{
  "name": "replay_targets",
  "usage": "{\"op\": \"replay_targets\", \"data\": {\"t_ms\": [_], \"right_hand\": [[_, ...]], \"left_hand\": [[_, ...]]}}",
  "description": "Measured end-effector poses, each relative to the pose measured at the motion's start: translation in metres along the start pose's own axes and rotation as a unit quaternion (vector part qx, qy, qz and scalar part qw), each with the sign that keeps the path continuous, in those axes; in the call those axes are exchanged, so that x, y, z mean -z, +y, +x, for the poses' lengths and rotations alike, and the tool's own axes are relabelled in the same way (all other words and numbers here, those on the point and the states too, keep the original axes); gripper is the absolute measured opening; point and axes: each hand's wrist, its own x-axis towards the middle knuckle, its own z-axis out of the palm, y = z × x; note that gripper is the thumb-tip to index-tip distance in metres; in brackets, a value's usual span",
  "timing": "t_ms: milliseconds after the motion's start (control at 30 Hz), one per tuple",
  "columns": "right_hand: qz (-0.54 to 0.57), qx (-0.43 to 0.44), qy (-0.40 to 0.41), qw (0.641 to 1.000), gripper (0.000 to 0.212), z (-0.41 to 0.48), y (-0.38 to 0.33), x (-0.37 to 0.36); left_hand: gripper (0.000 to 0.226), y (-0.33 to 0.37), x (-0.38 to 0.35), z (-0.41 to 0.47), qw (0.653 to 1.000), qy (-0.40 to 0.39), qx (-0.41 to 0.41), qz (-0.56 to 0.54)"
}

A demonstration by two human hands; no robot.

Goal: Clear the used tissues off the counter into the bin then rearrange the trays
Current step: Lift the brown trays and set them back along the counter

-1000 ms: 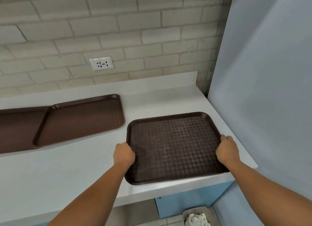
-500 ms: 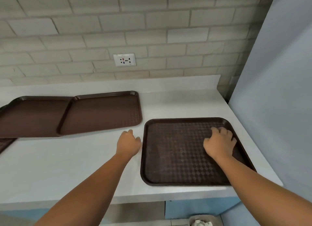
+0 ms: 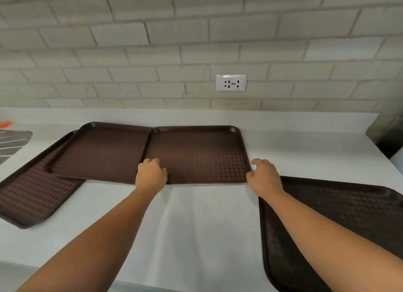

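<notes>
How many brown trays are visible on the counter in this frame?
4. Far-left tray; second tray overlapping it; centre tray overlapping that; right tray at the near edge. Others may sit out of frame.

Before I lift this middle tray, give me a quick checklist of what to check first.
1. Left hand on centre tray near edge: ok.
2. Right hand at its near right corner: ok.
3. Either grip firmly closed: cannot tell.
4. Nothing lying on centre tray: ok.
5. Centre tray overlaps left tray, lying on top: ok.
6. Gap to right tray: cannot tell, hand hides it.
</notes>
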Motion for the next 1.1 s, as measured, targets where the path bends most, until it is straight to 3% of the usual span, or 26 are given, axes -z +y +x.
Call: {"op": "replay_targets", "data": {"t_ms": [300,467,667,833,1100], "right_hand": [[-0.042,-0.111,-0.002,0.993,0.049,0.065,-0.032,-0.057],[-0.051,-0.173,0.021,0.983,0.041,0.078,-0.034,-0.073],[-0.044,-0.228,0.035,0.972,0.027,0.084,-0.038,-0.076],[0.036,-0.233,0.089,0.968,0.021,0.081,-0.043,-0.068],[0.126,-0.192,0.170,0.958,0.005,0.061,-0.041,-0.022]], "left_hand": [[0.037,-0.064,0.001,0.101,0.999,-0.036,0.029,0.029],[0.024,-0.078,-0.009,0.126,0.998,-0.056,0.031,0.000],[0.028,-0.077,-0.011,0.134,0.998,-0.031,0.029,-0.041],[0.035,-0.072,0.005,0.136,0.994,0.021,-0.003,-0.112],[0.025,-0.040,0.039,0.110,0.975,0.078,-0.032,-0.205]]}}
